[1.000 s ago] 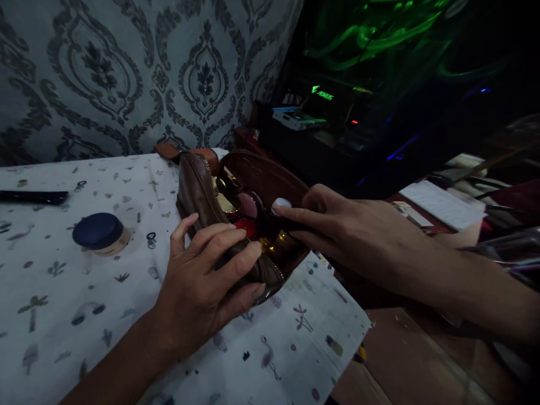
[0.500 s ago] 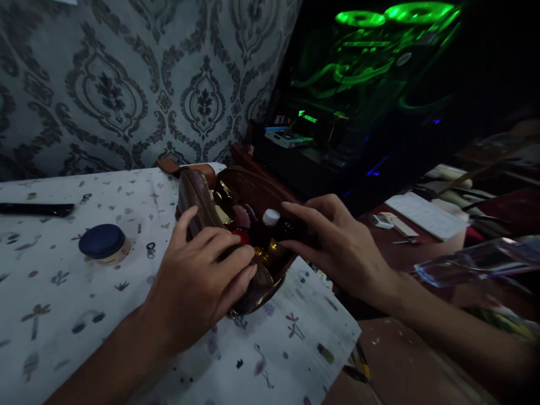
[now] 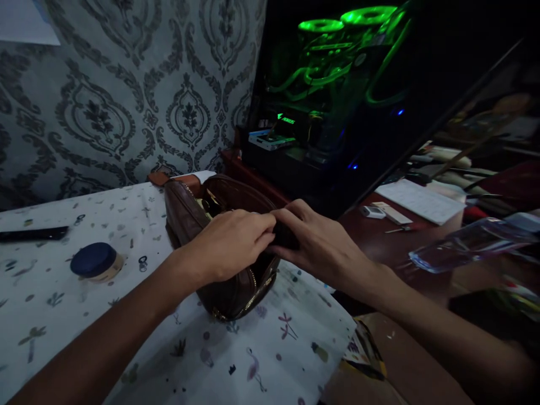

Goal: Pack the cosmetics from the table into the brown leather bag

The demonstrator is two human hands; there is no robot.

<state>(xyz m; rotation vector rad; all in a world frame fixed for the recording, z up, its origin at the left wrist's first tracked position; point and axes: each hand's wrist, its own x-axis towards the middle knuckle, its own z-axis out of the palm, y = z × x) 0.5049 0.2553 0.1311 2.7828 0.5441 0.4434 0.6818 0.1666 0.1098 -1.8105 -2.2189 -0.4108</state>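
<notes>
A brown zip-up toiletry bag [image 3: 185, 216] lies unzipped on the patterned tablecloth [image 3: 236, 360], with gold-toothed zips along its opening. My left hand [image 3: 230, 242] reaches across the opening, its fingers pinched together near the right rim; what they hold, if anything, is hidden. Against that same rim, my right hand [image 3: 314, 233] has its fingers and thumb closed around the bag's side. The two hands' fingertips meet there. Yellowish items show inside the bag's far end, while the rest of its contents are covered by my left hand.
On the left of the cloth are a blue-lidded jar [image 3: 95, 260] and a black strip-like object [image 3: 34, 233]. Behind stands a green-lit computer case [image 3: 312, 112]. A clear bottle [image 3: 468, 244], papers [image 3: 422, 205] and a small white box [image 3: 373, 211] are at the right.
My left hand has moved from the bag's near side up and right over the opening, its fingers closing beside my right hand. The camera view has shifted slightly right.
</notes>
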